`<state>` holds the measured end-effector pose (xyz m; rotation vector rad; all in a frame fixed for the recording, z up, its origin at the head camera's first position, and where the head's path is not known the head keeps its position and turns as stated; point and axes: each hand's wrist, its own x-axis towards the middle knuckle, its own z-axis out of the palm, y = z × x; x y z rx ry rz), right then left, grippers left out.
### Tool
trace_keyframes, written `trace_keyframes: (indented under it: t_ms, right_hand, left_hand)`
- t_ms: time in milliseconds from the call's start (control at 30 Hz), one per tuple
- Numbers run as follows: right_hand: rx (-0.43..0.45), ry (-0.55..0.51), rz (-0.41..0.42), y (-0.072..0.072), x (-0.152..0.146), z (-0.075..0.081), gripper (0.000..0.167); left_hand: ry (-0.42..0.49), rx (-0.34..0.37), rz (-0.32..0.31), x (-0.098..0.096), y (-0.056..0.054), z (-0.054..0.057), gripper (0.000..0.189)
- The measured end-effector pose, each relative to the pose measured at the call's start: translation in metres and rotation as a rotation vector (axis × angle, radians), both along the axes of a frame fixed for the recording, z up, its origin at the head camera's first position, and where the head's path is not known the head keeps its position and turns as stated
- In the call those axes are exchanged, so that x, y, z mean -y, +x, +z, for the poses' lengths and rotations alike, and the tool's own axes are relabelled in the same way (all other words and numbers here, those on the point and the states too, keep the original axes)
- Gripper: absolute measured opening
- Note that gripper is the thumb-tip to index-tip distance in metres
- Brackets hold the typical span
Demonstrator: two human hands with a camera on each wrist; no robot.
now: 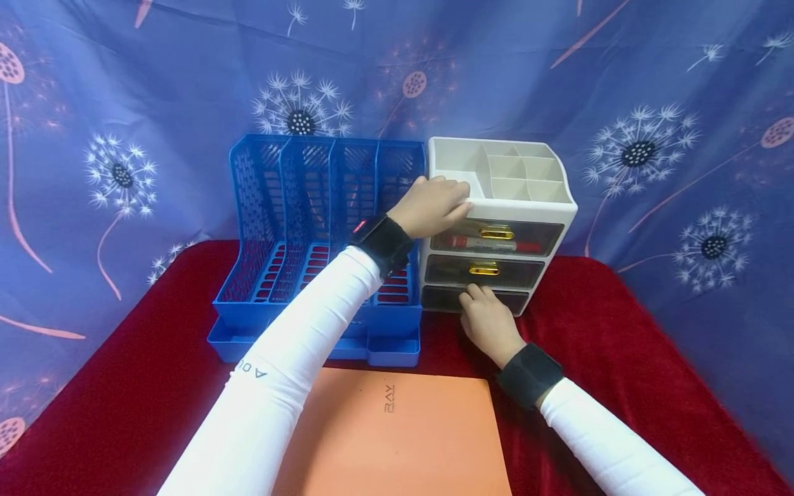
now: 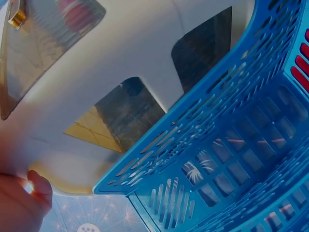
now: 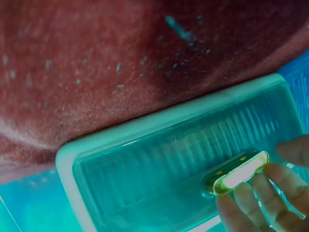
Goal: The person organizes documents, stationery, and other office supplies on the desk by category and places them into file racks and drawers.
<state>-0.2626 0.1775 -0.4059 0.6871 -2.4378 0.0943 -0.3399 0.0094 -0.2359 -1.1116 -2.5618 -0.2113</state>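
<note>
A white desktop drawer organizer [image 1: 505,210] with dark see-through drawer fronts stands at the right of the table. My left hand [image 1: 432,204] grips its top front left corner, fingers over the rim and thumb low on the front; a finger and the organizer's side show in the left wrist view. My right hand [image 1: 486,320] is at the bottom drawer [image 1: 442,299]. In the right wrist view, its curled fingertips hook the edge of the gold drawer handle [image 3: 241,173], with the thumb just beyond one end. All three drawers look closed. Red marker pens [image 1: 493,245] show inside the top drawer.
A blue slotted file rack [image 1: 316,317] stands close against the organizer's left side. In front lies an orange folder [image 1: 403,434] marked RAY. Red cloth [image 1: 620,358] covers the table, and a blue dandelion-print curtain [image 1: 527,69] hangs behind.
</note>
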Motion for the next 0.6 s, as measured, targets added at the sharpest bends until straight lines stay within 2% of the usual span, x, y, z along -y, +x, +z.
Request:
trace_keyframes:
  t_ms: [133,267,433,600]
  right_hand:
    - [0.101,-0.024,0.010,0.001,-0.006,0.003,0.013]
    - [0.222,-0.071,0.024,0.002,-0.014,0.007,0.019]
    - [0.320,-0.053,0.057,0.001,-0.020,0.017,0.026]
    - [0.394,-0.052,0.072,0.007,-0.022,0.026,0.032]
  left_hand:
    - [-0.010,0.011,0.005,-0.001,0.001,0.001,0.027]
    - [-0.015,0.011,0.001,-0.001,0.000,0.000,0.026]
    - [-0.025,0.005,-0.005,-0.001,0.000,0.005,0.026]
    - [-0.042,-0.025,-0.006,0.002,0.003,0.008,0.027]
